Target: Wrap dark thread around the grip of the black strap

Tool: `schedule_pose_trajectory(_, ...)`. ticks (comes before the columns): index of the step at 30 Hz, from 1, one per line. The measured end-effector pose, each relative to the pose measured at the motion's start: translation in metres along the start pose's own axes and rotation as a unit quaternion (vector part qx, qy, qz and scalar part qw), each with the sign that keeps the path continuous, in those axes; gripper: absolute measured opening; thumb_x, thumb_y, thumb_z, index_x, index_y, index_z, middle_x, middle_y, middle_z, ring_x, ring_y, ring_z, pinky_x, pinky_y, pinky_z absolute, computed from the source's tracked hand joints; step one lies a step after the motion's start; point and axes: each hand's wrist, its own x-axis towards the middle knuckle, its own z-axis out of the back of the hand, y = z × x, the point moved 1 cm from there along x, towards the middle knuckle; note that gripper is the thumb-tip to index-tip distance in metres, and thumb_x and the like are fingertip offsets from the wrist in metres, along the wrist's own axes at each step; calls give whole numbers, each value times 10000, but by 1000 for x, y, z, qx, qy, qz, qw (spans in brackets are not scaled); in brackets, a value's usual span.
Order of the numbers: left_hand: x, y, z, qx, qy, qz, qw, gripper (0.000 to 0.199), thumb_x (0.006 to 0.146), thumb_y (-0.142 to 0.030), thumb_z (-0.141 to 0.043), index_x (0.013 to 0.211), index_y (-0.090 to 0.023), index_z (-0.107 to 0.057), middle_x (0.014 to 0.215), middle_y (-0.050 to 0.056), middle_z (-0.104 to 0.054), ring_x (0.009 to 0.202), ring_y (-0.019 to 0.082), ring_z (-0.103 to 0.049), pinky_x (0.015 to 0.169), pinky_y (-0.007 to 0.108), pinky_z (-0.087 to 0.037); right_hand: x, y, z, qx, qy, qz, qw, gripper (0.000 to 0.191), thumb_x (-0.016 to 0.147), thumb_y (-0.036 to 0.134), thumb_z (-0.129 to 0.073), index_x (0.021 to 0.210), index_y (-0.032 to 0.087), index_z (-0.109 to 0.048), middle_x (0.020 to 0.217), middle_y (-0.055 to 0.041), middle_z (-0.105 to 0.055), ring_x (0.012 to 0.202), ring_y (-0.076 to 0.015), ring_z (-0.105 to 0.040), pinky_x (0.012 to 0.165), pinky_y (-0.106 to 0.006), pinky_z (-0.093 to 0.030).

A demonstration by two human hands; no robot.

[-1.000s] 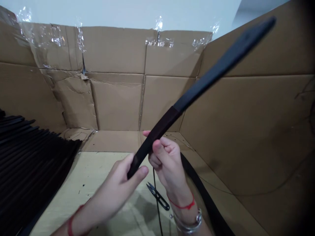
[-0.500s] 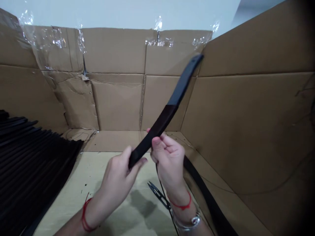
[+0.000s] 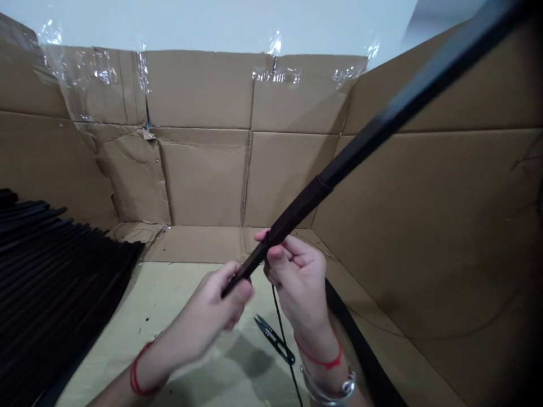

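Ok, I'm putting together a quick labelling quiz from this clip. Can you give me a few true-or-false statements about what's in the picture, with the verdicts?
1. The left hand and right hand both grip the black strip. True.
2. The thread snips are in the right hand. False: they lie on the pale board below the hands.
3. Each wrist has a red string around it. True.
4. The silver bangle is on the left wrist. False: it is on the right wrist.
5. The stack of black strips lies to the right of the hands. False: it lies to their left.
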Motion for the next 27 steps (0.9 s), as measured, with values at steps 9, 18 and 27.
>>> schedule_pose_trajectory(9, 2, 1, 5, -39, 25, 19, 999, 462, 792, -639, -557, 807, -189, -452, 521, -72, -397, 432, 43, -331, 421, 147, -260, 4, 0, 5, -8, -29, 12, 999, 213, 838, 346, -711, 805, 136, -696, 511, 82, -249, 424, -29, -156, 383, -199, -92)
schedule_pose_trajectory(18, -4, -9, 15, 110, -54, -16, 992, 444, 823, -639, -488, 798, -198, -444, 530, -59, -403, 453, 68, -336, 455, 178, -233, 4, -4, 2, 9, -30, -30, 999, 334, 778, 439, -741, 917, 136, -715, 491, 90, -255, 408, -38, -134, 374, -217, -69)
schedule_pose_trajectory(27, 0, -5, 7, 46, -65, -2, 997, 433, 830, -631, -482, 820, -201, -435, 610, -55, -391, 507, 63, -303, 469, 171, -244, 7, -5, 5, 4, -53, 1, 999, 263, 782, 398, -748, 773, 147, -671, 501, 92, -228, 415, -40, -149, 387, -215, -91)
